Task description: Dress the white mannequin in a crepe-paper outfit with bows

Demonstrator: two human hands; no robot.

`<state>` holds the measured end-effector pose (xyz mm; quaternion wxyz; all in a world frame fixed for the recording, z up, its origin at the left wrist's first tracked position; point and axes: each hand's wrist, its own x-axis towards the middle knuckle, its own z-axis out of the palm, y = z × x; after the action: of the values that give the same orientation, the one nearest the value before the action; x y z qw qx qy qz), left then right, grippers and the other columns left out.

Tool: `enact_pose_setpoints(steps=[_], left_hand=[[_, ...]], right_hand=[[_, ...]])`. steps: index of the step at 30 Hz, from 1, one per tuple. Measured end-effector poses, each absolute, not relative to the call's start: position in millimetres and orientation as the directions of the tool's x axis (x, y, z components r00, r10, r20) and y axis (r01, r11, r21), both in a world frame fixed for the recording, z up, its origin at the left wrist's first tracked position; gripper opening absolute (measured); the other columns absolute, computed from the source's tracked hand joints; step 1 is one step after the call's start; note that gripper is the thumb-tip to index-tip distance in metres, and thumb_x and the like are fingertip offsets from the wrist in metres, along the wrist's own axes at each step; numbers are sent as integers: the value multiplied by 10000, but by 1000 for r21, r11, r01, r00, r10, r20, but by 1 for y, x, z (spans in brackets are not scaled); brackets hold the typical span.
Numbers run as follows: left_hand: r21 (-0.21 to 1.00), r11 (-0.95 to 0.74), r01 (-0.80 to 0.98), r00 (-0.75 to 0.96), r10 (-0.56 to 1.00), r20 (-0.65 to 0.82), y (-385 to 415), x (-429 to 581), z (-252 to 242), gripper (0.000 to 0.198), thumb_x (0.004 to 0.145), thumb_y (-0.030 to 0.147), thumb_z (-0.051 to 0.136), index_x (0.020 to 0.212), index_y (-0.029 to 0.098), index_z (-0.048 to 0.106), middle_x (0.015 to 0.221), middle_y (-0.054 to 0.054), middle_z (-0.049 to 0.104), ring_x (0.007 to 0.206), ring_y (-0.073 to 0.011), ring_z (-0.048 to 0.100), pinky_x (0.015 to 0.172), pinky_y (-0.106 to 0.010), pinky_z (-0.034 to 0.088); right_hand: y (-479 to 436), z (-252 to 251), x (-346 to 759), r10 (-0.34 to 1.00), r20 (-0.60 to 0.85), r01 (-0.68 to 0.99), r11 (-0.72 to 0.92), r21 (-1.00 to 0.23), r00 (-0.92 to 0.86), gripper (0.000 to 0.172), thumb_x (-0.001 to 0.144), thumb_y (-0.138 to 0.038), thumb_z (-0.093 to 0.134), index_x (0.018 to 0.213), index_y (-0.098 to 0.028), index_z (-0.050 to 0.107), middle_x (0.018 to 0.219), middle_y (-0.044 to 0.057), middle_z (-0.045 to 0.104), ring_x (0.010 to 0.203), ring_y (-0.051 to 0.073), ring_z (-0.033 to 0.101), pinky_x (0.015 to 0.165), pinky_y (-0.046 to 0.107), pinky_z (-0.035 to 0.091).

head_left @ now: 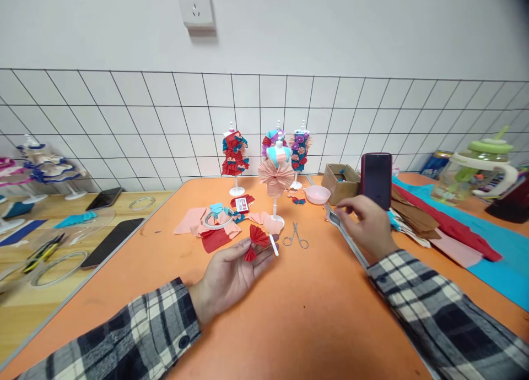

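Note:
My left hand (233, 278) is palm up, its thumb and fingers closed on a red pleated paper bow (257, 240). A narrow white strip (274, 245) stands at its fingertips; I cannot tell what it is. My right hand (366, 223) hovers at the right with thumb and fingers curled together, and whatever it may pinch is too small to make out. It is nearest to a pink bowl (317, 194) and a cardboard box (341, 183). Small scissors (296, 237) lie between my hands. Behind them stands a mini dress form (276, 171) with a pink pleated fan.
Further dressed forms (235, 154) stand by the tiled wall. Tape roll (218, 219) and crepe paper scraps (192, 220) lie left of centre. A phone (376, 179) stands upright behind my right hand. Coloured paper sheets (446, 220) and a lidded jug (471, 173) are at the right.

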<state>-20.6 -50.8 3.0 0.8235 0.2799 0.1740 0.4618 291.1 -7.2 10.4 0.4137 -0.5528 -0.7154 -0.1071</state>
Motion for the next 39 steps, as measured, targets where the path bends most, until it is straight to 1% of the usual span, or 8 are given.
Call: enact_pose_setpoints(steps=[4,15,18,21,26,30,35,39], left_hand=[[609,414,-677,505,863,-26,-51,-18,2,257,903,139,501,1071,94,689,1161,-121,710,1173,-236,605,1127,-399,359],[603,451,-658,552,833,-20,-52,-15,1,282,895,144,520,1131,101,668,1228,-112,679,1248,-228,546,1146,-367,331],[647,451,-615,541,838,-70,-53,-15,-1,233,885,157,556,1075,116,687,1206,-110,683,1182,-221,587,1112,-369,362],[802,406,-438,524,840,-139,-54,-14,-7,117,857,169,636,947,127,698,1068,-105,715,1054,-221,637,1032,-375,412],[987,93,-131,392,919,-34,-51,-15,-9,142,851,309,680,875,173,643,931,-65,709,939,-224,644,902,-367,450],[974,-219,58,451,876,170,-56,-19,2,210,913,330,568,1066,220,660,858,-40,672,834,-200,608,804,-310,444],[876,-458,150,750,630,201,-64,-23,18,434,926,380,444,658,186,724,664,-72,601,653,-205,541,666,-299,413],[811,-512,282,738,656,159,-65,-19,15,462,970,397,338,815,171,709,736,-61,660,685,-192,571,695,-273,416]], right_hand=[[-37,5,230,428,693,621,783,36,-580,193,890,-319,602,1054,-245,671,918,49,698,796,184,602,723,316,459],[-44,-4,209,344,702,590,796,134,-623,205,912,-162,542,1037,-257,673,939,16,732,755,164,586,685,306,465],[-44,-4,204,426,714,599,801,-12,-556,131,901,-201,559,961,-234,671,920,41,712,798,177,602,708,311,466],[-40,-4,201,650,665,584,718,-379,-367,99,880,-244,558,854,-218,650,851,47,672,783,184,601,685,309,465],[-22,-7,213,968,249,401,223,-889,14,210,796,-395,604,792,-191,657,759,34,646,661,177,567,590,293,433],[-15,-9,222,984,119,328,70,-942,132,271,743,-455,635,732,-184,648,750,40,668,691,188,580,632,300,437],[-18,-10,219,980,148,383,88,-920,131,243,739,-425,637,662,-195,624,682,27,645,640,179,546,583,287,395],[-24,-13,207,956,276,484,198,-852,95,140,738,-328,655,684,-200,640,705,18,638,599,159,506,569,282,361]])
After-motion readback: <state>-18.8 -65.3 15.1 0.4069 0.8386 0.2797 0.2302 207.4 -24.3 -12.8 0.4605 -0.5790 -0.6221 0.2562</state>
